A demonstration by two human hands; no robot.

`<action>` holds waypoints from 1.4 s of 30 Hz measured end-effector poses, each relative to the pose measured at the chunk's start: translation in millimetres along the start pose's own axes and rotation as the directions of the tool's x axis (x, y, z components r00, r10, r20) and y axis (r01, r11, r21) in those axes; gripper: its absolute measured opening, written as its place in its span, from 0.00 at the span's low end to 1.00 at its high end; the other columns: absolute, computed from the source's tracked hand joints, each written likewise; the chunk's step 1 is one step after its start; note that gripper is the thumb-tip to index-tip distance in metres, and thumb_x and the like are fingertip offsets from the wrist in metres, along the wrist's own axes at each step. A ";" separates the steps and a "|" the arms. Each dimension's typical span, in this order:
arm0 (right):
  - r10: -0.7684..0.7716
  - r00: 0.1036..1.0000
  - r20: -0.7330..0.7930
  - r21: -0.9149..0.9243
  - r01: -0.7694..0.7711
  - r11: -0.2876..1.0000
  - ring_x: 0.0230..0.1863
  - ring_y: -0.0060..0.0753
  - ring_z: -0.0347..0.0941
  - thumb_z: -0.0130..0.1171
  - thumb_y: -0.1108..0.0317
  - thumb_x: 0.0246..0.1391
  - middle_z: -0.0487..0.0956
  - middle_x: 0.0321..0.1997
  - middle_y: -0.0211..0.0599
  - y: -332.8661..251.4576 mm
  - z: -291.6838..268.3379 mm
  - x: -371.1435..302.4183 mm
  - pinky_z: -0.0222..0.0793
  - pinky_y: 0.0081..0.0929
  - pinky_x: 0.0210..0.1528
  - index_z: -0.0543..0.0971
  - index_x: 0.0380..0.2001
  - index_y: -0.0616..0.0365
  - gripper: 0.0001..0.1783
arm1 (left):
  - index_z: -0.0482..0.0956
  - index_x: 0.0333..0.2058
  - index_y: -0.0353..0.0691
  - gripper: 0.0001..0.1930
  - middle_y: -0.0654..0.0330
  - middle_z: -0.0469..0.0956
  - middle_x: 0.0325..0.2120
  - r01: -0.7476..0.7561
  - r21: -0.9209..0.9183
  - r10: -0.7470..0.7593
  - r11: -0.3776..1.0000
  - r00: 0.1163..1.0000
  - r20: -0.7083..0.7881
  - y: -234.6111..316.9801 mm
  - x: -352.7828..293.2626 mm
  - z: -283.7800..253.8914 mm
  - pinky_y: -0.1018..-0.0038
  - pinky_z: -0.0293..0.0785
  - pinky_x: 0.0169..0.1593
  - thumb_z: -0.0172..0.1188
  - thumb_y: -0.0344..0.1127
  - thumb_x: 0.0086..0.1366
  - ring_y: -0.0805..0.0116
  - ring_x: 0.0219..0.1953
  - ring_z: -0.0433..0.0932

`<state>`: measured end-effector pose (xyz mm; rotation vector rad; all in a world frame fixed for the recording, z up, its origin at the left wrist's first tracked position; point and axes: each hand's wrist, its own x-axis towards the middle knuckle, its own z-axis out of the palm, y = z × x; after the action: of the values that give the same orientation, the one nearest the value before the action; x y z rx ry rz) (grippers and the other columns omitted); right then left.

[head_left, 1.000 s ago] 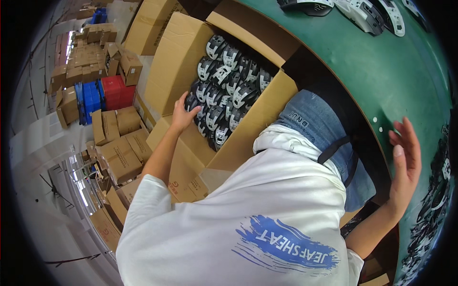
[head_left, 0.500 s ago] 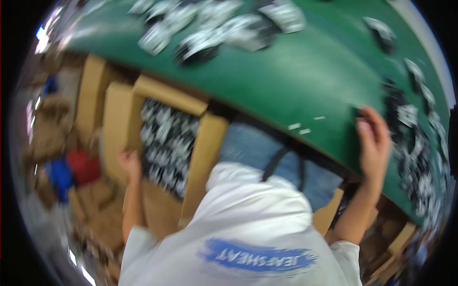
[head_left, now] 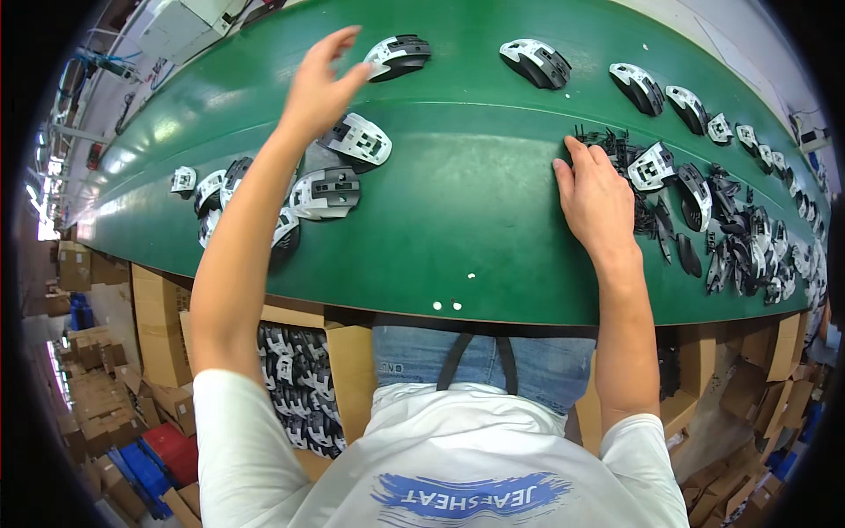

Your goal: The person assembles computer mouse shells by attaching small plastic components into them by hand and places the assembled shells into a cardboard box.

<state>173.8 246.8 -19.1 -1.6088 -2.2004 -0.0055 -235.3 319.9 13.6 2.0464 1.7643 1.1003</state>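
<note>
My left hand (head_left: 321,92) reaches far across the green table with thumb and fingers apart, holding nothing. Its thumb tip is beside the white end of a black-and-white computer mouse shell (head_left: 400,58); whether they touch I cannot tell. My right hand (head_left: 598,198) is open, palm down, at the left edge of a heap of small black plastic parts (head_left: 603,141). Just right of its fingers lies a mouse shell with a white top (head_left: 651,167). Left of centre, more shells form a cluster, including a grey-and-white shell (head_left: 326,194), partly hidden by my left forearm.
A row of mouse shells (head_left: 637,89) runs along the far side to the right. More loose shells and black parts (head_left: 753,251) crowd the right end. Small white bits (head_left: 457,306) lie near the front edge. Below the table stands a carton (head_left: 352,378) beside packed shells.
My left hand has swung up from beside the carton to over the far table. My right hand has moved left to the black parts. The view has turned and sharpened.
</note>
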 end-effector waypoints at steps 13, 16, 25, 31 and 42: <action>0.045 0.994 0.100 0.095 -0.055 0.994 0.36 0.59 0.84 0.61 0.62 0.68 0.81 0.44 0.46 8.3 -19.5 -13.5 0.82 0.52 0.40 0.80 0.59 0.57 0.20 | 0.75 0.69 0.37 0.37 0.47 0.83 0.57 0.166 0.007 -0.166 0.986 0.984 0.070 3.7 25.7 15.9 0.65 0.75 0.64 0.64 0.59 0.73 0.57 0.59 0.81; 0.027 0.997 0.075 0.103 -0.034 0.994 0.37 0.57 0.84 0.62 0.61 0.67 0.81 0.43 0.44 7.9 -14.4 -16.4 0.82 0.51 0.40 0.82 0.56 0.56 0.18 | 0.76 0.65 0.30 0.32 0.54 0.83 0.55 0.300 -0.560 -0.251 0.773 0.954 0.165 68.5 -34.5 2.5 0.70 0.75 0.61 0.57 0.55 0.80 0.66 0.55 0.81; -0.047 0.999 -0.018 0.263 0.050 0.963 0.36 0.50 0.85 0.69 0.63 0.65 0.84 0.42 0.40 -8.7 -7.0 -9.2 0.82 0.44 0.40 0.86 0.47 0.55 0.12 | 0.64 0.75 0.39 0.33 0.41 0.74 0.67 0.502 -0.780 -0.187 -0.373 0.782 0.594 166.6 -215.6 16.7 0.55 0.81 0.62 0.35 0.57 0.85 0.53 0.63 0.80; -0.071 0.983 0.170 0.698 -0.069 0.713 0.33 0.30 0.83 0.74 0.72 0.58 0.87 0.41 0.40 -49.6 -59.6 -59.5 0.80 0.28 0.38 0.88 0.45 0.60 0.12 | 0.62 0.75 0.35 0.32 0.43 0.70 0.71 0.430 -0.778 -0.317 -0.458 0.739 0.594 187.2 -241.5 37.4 0.52 0.66 0.75 0.35 0.52 0.86 0.50 0.73 0.70; -0.471 0.881 0.053 0.697 0.305 0.649 0.35 0.39 0.82 0.74 0.77 0.48 0.84 0.38 0.31 -49.7 -91.7 -80.4 0.79 0.33 0.36 0.88 0.40 0.53 0.14 | 0.66 0.72 0.35 0.29 0.52 0.77 0.65 0.684 -0.581 -0.114 -0.441 0.599 0.792 199.2 -248.7 46.9 0.59 0.74 0.70 0.33 0.49 0.87 0.60 0.65 0.78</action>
<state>178.1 134.8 50.1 -0.7316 -2.2812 0.8073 -53.5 54.1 5.4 0.1874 0.5860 0.9603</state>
